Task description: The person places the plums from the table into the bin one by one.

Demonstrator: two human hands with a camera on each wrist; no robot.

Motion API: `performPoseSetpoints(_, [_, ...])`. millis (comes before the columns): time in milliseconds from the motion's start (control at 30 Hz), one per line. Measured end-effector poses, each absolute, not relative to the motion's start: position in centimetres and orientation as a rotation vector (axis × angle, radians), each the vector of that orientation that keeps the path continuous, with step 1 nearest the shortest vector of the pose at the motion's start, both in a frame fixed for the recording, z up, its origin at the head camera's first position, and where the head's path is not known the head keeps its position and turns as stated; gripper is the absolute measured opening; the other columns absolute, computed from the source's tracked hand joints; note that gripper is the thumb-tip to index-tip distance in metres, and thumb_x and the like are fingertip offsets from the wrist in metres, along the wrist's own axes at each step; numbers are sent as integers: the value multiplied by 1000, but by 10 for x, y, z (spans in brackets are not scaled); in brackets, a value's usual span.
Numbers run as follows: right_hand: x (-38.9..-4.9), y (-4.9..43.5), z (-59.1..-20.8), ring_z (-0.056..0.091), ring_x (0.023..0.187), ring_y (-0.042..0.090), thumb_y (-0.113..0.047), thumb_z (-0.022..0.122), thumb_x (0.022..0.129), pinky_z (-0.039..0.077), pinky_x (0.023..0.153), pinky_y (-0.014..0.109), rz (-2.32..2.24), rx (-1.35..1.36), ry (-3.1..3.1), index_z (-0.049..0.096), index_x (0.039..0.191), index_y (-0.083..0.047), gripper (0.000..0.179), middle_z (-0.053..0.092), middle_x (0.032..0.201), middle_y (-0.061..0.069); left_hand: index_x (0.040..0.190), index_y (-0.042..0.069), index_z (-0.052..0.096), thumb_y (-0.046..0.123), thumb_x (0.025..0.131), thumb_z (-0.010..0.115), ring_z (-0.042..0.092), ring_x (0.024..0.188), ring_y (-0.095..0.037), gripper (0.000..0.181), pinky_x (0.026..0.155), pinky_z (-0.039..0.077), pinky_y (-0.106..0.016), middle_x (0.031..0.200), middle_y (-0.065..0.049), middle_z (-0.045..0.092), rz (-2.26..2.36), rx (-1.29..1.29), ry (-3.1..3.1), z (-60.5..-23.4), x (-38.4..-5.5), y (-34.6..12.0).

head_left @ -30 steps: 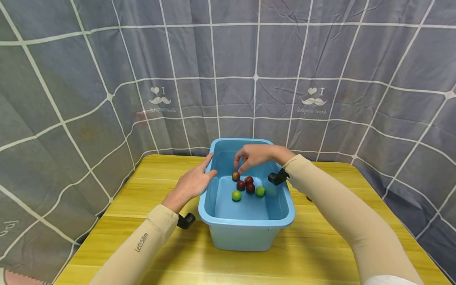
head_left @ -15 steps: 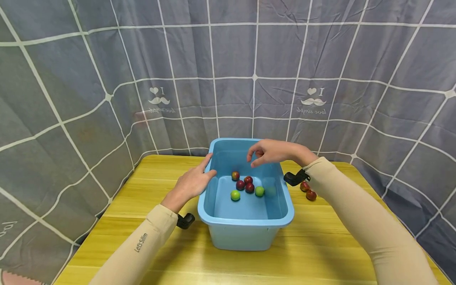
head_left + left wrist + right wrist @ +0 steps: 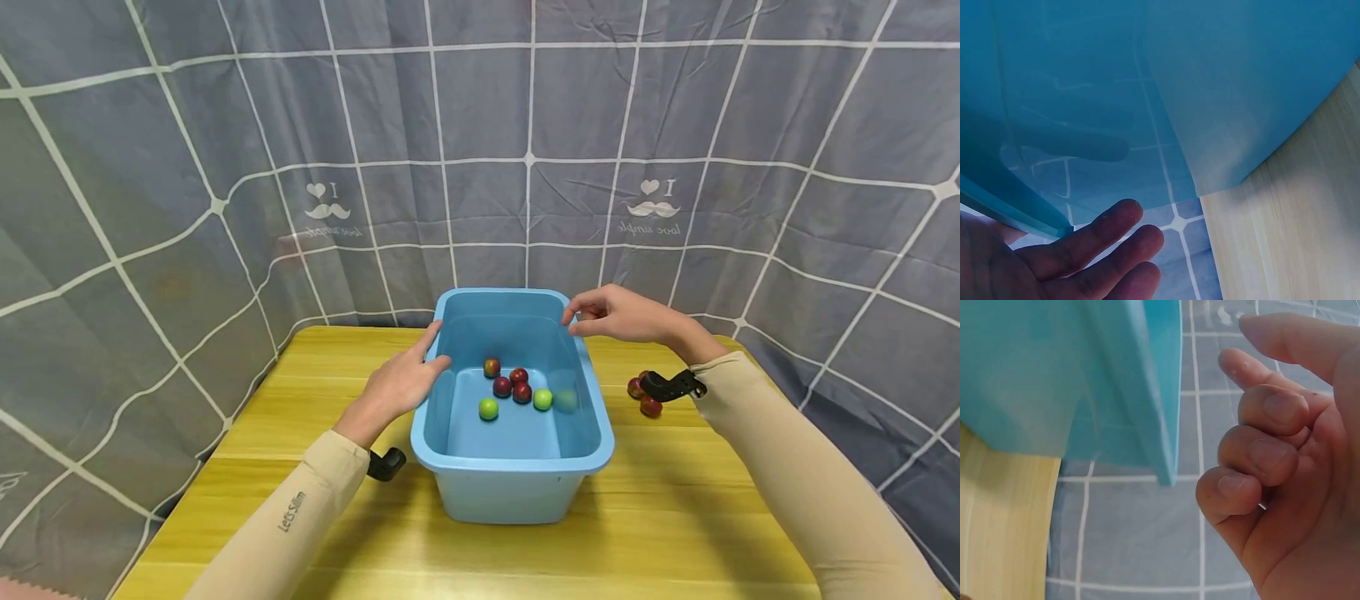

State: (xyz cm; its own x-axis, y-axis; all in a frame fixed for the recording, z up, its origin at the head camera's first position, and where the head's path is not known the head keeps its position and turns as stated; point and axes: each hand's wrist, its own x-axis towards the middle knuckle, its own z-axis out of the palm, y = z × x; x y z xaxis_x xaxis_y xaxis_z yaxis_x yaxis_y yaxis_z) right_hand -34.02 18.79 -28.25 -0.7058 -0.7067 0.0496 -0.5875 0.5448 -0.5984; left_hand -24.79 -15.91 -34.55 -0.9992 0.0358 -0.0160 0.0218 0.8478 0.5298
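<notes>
A light blue plastic tub (image 3: 513,463) stands on the wooden table. My left hand (image 3: 393,383) rests on its left rim, the index finger lying along the edge. In the left wrist view, three fingers (image 3: 1104,247) extend loosely outside the tub wall. Inside lie several small dark red, apple-like fruits (image 3: 502,387), one of them red and yellow (image 3: 491,367), plus a green one at the front (image 3: 488,408) and another at right (image 3: 542,400). My right hand (image 3: 630,314) hovers empty beside the tub's far right rim, its fingers loosely bent and apart from the tub.
More red apple-like fruits (image 3: 651,406) lie on the table (image 3: 675,475) right of the tub, below my right wrist and partly hidden by its black wrist camera (image 3: 673,386). A grey curtain (image 3: 487,108) with white grid lines surrounds the table's back and sides.
My right hand has moved right and out of the tub, away from the red-and-yellow fruit, uncovering the fruits on the table. My left hand stays on the rim.
</notes>
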Motion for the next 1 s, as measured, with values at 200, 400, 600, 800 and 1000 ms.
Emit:
performPoseSetpoints(200, [-337, 211, -292, 48, 64, 23, -28, 63, 100, 43, 59, 29, -1001, -985, 2635, 70, 117, -13, 24, 60, 77, 5, 162, 39, 9, 54, 100, 38, 62, 119, -40, 70, 71, 51, -45, 155, -15, 46, 863, 54, 2998, -346, -246, -160])
performPoseSetpoints(400, [-334, 234, -304, 39, 56, 16, -29, 63, 100, 39, 56, 29, -1176, -884, 2601, 68, 118, -10, 27, 47, 71, 7, 163, 39, 9, 54, 101, 38, 60, 121, -41, 70, 71, 51, -45, 156, -15, 45, 865, 62, 2997, -347, -245, -161])
performPoseSetpoints(600, [-333, 253, -319, 39, 57, 19, -29, 62, 101, 38, 54, 32, -1328, -829, 2568, 67, 119, -7, 29, 45, 69, 5, 162, 39, 9, 54, 100, 37, 62, 118, -39, 70, 70, 50, -43, 155, -15, 46, 876, 66, 2997, -347, -245, -162])
performPoseSetpoints(800, [-335, 269, -334, 37, 55, 20, -28, 63, 100, 39, 56, 33, -1411, -757, 2550, 65, 122, -5, 31, 44, 68, 2, 162, 39, 9, 54, 100, 38, 62, 118, -39, 70, 69, 50, -42, 154, -15, 48, 879, 74, 2999, -348, -245, -162])
performPoseSetpoints(1000, [-336, 280, -352, 38, 56, 23, -27, 64, 100, 42, 59, 36, -1463, -717, 2541, 62, 124, -4, 34, 42, 68, 3, 162, 40, 9, 54, 100, 38, 61, 121, -40, 70, 76, 52, -48, 155, -15, 46, 887, 72, 2994, -348, -245, -163])
